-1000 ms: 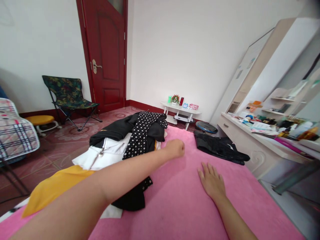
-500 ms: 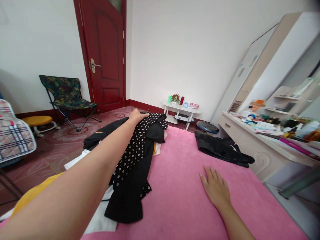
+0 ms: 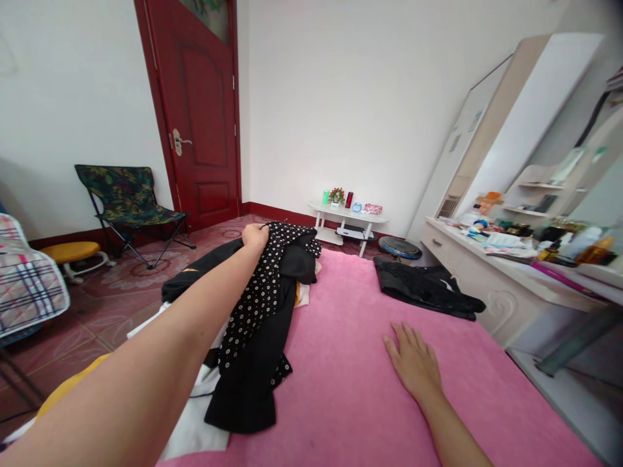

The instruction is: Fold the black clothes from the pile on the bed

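My left hand (image 3: 256,237) reaches out over a heap of clothes and is closed on the far edge of a black garment with white dots (image 3: 253,305). Its fingertips are partly hidden behind the cloth. Beside the dotted cloth, a plain black sleeve or leg (image 3: 246,405) hangs toward me. White cloth (image 3: 195,428) and yellow cloth (image 3: 73,386) show from under the heap. My right hand (image 3: 413,360) lies flat and open on the pink bedspread (image 3: 335,383), holding nothing. Farther off on the right, a folded black garment (image 3: 423,288) rests on the bedspread.
A white dressing table (image 3: 511,275) crowded with bottles stands along the right. Beyond the bed are a low white table (image 3: 346,213) and a round dark stool (image 3: 400,248). To the left are a camouflage folding chair (image 3: 131,194), a yellow stool (image 3: 71,251) and a red door (image 3: 199,123).
My left hand has shifted slightly left, and its fingers have curled in on the dotted garment's edge. My right hand stays flat on the bedspread. The whole view has tilted up a little.
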{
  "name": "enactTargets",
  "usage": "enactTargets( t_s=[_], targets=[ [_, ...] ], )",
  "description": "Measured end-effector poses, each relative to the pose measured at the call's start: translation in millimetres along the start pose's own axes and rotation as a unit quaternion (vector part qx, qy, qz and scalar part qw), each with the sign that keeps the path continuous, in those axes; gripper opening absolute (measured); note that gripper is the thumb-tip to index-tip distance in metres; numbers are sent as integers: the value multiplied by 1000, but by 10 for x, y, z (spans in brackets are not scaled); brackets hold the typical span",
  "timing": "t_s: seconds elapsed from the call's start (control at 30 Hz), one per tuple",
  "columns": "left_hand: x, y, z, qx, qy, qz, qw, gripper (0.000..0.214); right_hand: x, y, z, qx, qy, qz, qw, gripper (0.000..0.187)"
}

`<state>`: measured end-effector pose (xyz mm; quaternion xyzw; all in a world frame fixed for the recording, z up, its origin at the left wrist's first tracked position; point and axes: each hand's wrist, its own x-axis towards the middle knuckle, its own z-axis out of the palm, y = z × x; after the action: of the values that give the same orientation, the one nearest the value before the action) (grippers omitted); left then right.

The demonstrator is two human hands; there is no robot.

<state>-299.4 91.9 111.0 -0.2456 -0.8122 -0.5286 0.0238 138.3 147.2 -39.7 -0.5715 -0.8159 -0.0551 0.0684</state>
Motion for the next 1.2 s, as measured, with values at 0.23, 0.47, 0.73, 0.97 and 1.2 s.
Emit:
enactTargets(
  t_s=[0.23,0.47,0.73,0.97,1.2],
  targets=[
    [29,914,-630,-133,77,95,983,28,-38,-19,-50,25,17,-1,1000,55],
    [-790,2350,-731,-214,-19,359,908,30,17,75,-50,228,57,-1,972,57],
    [-3006,1352,-282,-108,-459,614,633,24,-303,564,-163,717,81,99,686,80],
    [-3037,120,-235,87,-390,513,760,50,-502,535,-186,761,66,95,638,66],
    [-2565,-371,-788,218,-401,512,728,78,-550,344,-193,562,62,-46,824,49]
  ],
)
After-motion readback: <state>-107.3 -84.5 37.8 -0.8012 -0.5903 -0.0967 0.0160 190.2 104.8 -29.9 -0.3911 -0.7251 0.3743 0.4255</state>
